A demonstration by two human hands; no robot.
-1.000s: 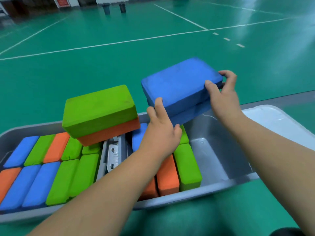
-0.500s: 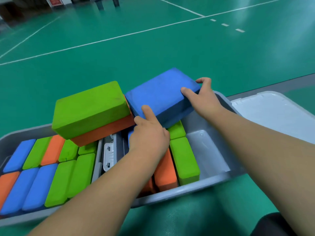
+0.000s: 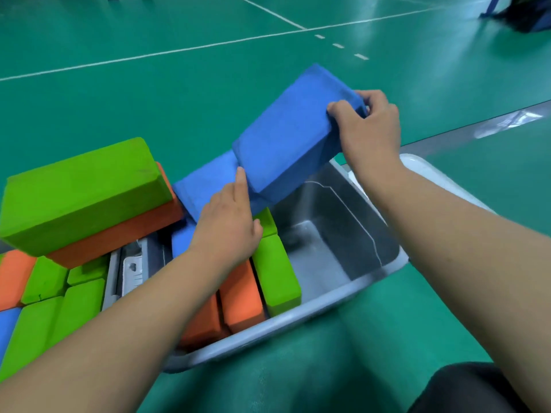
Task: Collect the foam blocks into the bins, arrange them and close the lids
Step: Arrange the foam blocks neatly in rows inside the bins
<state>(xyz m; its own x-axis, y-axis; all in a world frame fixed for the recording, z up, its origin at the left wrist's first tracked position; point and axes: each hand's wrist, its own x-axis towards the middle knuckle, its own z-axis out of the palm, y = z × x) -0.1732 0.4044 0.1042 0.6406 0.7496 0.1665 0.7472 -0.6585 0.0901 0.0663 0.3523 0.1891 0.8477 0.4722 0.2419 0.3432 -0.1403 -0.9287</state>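
A large blue foam block (image 3: pixel 295 135) is tilted over the right grey bin (image 3: pixel 343 296), its far end raised. My right hand (image 3: pixel 368 126) grips that far end, fingers curled over the edge. My left hand (image 3: pixel 229 225) holds the block's near lower corner, index finger pressed along it. A second blue block (image 3: pixel 205 186) lies under and left of it. Inside this bin stand green blocks (image 3: pixel 277 269) and orange blocks (image 3: pixel 238 296); its right half is bare. A green block (image 3: pixel 80 189) lies on an orange one (image 3: pixel 125 234), stacked over the two bins.
The left bin (image 3: pixel 113 278) holds several green, orange and blue blocks standing in rows. A white lid (image 3: pixel 435 177) lies to the right of the right bin. Green sports floor with white lines stretches beyond. A dark bag (image 3: pixel 524 16) sits at the far right.
The two blue blocks came down towards the right bin. The upper one has now been tipped up at its far end by my right hand, uncovering the lower blue block.
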